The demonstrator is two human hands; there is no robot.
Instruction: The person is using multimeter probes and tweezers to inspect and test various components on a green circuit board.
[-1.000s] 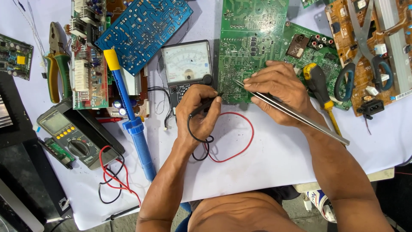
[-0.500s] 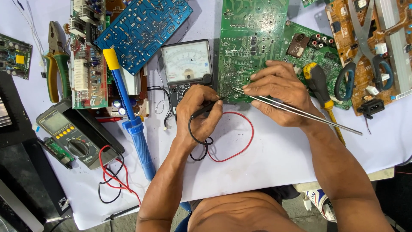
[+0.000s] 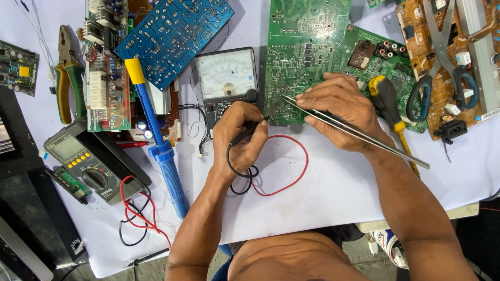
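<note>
Green circuit board [image 3: 304, 57] lies flat on the white-covered table [image 3: 333, 187], above and between my two hands, and both my tools meet at its lower edge.

From the far left: a small green board [image 3: 18, 67] sits at the table's edge, with green-handled pliers [image 3: 66, 78] just beside it. Below them rests a grey digital multimeter [image 3: 86, 161], its red and black leads [image 3: 136, 213] coiled in front. Next comes a board crowded with white connectors [image 3: 107, 83], partly under a blue circuit board [image 3: 174, 34] that lies tilted. A blue desoldering pump with a yellow cap [image 3: 156, 140] runs slantwise down across them. An analog meter [image 3: 227, 78] with a pale dial stands just left of the green board.

My left hand [image 3: 242, 138] sits below that meter, fingers pinched together around a black probe [image 3: 249, 130], its tip touching the green board's lower left corner. Black and red wires [image 3: 281, 177] loop out beneath the hand on the cloth.

My right hand [image 3: 341, 109] rests on the board's lower right part, thumb and fingers clamped on metal tweezers [image 3: 354, 130]; their points reach left to the board near the probe tip, and the long end sticks out past my wrist.

Just right of that hand lies a screwdriver with a black and yellow handle [image 3: 388, 101] on a second green board [image 3: 385, 60]. Farthest right, blue-handled scissors [image 3: 442, 62] lie on a brown board [image 3: 469, 99].
</note>
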